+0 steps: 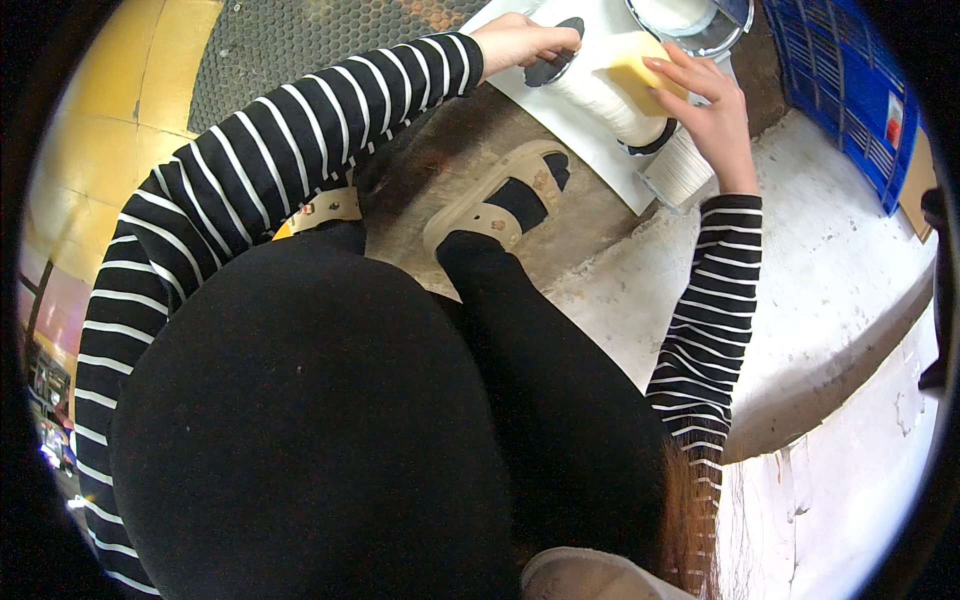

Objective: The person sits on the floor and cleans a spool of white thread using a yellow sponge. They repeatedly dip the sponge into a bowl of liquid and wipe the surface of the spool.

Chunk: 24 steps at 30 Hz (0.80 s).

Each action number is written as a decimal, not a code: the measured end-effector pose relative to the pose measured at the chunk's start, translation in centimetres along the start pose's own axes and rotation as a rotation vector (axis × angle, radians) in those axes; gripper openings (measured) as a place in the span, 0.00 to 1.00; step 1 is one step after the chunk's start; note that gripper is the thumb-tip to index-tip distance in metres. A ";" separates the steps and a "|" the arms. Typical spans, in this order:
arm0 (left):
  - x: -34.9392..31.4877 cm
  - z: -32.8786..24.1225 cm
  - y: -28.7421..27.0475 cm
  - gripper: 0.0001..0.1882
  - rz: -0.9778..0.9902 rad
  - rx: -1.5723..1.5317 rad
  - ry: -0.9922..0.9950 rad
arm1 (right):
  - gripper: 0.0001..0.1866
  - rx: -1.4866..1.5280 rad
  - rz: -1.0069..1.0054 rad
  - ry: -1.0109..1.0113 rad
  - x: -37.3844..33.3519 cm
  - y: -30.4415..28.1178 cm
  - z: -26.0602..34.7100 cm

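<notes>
A large spool wound with white thread or cord (607, 105) lies slanted in front of me, with dark round flanges at its ends. My left hand (522, 45) is closed on the dark flange at its upper left end. A yellow sponge block (640, 72) is between the fingers of my right hand (712, 95), pressed against the white winding. Beneath the spool is a white sheet or board (560, 118). Next to the spool's lower right end stands a white, ridged cylindrical thing (682, 172), partly hidden by my right wrist.
A metal-rimmed bucket (728, 38) with white contents stands at the far right. Beyond my right arm is a blue plastic crate (835, 80). A dark honeycomb mat (290, 60) covers the far left, beside yellow flooring (110, 110). My sandalled foot (505, 205) is below the sheet.
</notes>
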<state>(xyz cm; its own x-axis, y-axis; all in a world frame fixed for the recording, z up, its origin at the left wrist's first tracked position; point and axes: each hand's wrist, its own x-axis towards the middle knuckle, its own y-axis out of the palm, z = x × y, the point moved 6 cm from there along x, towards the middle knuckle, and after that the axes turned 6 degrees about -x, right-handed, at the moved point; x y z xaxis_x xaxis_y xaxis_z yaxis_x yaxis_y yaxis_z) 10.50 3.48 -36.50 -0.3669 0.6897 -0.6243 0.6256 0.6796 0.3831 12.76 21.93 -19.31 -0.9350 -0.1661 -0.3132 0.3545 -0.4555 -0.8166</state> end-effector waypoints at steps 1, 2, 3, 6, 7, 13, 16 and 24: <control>0.1 0.0 -0.1 0.41 -0.016 -0.011 0.018 | 0.19 0.005 0.025 0.036 -0.5 -0.2 -0.7; 0.2 0.2 0.0 0.41 0.010 -0.007 -0.016 | 0.20 -0.078 0.047 0.040 -1.2 -0.5 -1.1; 0.2 0.2 0.0 0.41 0.007 0.002 -0.014 | 0.21 -0.076 0.068 0.089 -1.8 -0.8 -1.8; 0.2 0.2 -0.1 0.41 0.006 0.021 -0.006 | 0.21 -0.114 0.124 0.151 -3.4 -1.5 -3.0; 0.1 0.1 -0.1 0.41 0.011 0.023 -0.005 | 0.21 -0.147 0.148 0.147 -3.7 -1.8 -2.9; 0.3 0.1 -0.2 0.40 0.010 0.041 -0.003 | 0.21 -0.334 0.136 0.052 -3.1 -2.9 0.2; 0.6 0.2 -0.2 0.40 -0.005 0.040 0.028 | 0.21 -0.253 0.069 -0.029 -3.0 -2.2 1.9; 0.2 1.2 -0.2 0.50 0.049 -0.056 -0.206 | 0.20 -0.354 0.282 0.092 -4.9 -2.9 -1.1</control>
<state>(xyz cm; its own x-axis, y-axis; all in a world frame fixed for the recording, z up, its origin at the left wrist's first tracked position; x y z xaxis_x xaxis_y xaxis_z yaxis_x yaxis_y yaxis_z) 11.10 3.16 -37.49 -0.1849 0.6601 -0.7280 0.5975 0.6637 0.4500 16.33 25.05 -15.94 -0.8029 -0.1554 -0.5755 0.5904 -0.0740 -0.8037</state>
